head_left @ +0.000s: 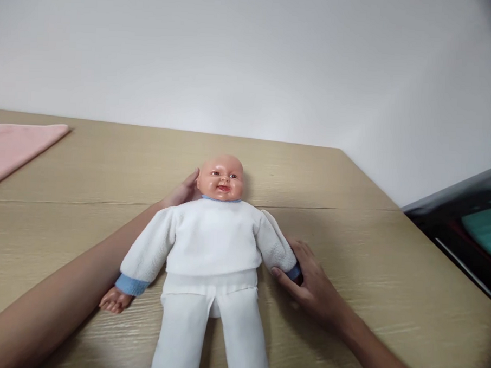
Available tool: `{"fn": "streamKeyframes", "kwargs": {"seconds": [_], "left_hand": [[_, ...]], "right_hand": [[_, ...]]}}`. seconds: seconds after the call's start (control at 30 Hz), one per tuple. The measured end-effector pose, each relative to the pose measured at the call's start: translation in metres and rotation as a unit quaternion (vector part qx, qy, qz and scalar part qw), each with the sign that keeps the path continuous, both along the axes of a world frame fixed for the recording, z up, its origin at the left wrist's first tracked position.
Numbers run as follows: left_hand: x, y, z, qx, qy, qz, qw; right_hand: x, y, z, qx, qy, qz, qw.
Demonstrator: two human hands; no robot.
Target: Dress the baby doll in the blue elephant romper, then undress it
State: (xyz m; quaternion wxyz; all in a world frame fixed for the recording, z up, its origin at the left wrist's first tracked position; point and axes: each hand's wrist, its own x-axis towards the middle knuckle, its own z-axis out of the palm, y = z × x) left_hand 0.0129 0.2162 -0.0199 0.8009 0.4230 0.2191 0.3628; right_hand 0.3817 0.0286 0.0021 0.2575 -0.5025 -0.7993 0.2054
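Note:
A bald baby doll (214, 237) in a white fleece top with blue cuffs and white trousers is face up over the wooden table, its head away from me. My left hand (184, 189) reaches under the doll's arm and cups the side and back of its head; most of the fingers are hidden behind it. On the other side, my right hand (310, 282) is closed around the doll's blue cuff and hand, thumb on the near side. The doll's other arm lies across my left forearm, and its feet run out of view at the bottom.
The wooden table (108, 162) has a seam across it and ends at a white wall (234, 59). A folded pink cloth (19, 147) lies at the far left. Beyond the table's right edge stands a dark object (456, 209) with a green panel.

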Motion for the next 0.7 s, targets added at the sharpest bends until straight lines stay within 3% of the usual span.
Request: {"fn": "streamKeyframes", "kwargs": {"seconds": [0.1, 0.3, 0.53, 0.7], "left_hand": [[-0.004, -0.011, 0.011, -0.006, 0.038, 0.023, 0.999], [-0.02, -0.014, 0.015, 0.114, 0.24, 0.128, 0.956], [-0.013, -0.013, 0.035, 0.126, 0.297, 0.129, 0.938], [-0.015, -0.015, 0.038, 0.151, 0.312, 0.121, 0.93]], "right_hand": [[0.001, 0.0, 0.0, -0.001, -0.004, 0.003, 1.0], [0.003, 0.0, 0.004, -0.012, -0.011, 0.005, 1.0], [0.006, 0.001, 0.002, -0.003, -0.015, 0.009, 1.0], [0.007, 0.002, 0.001, -0.003, -0.02, 0.009, 1.0]]}}
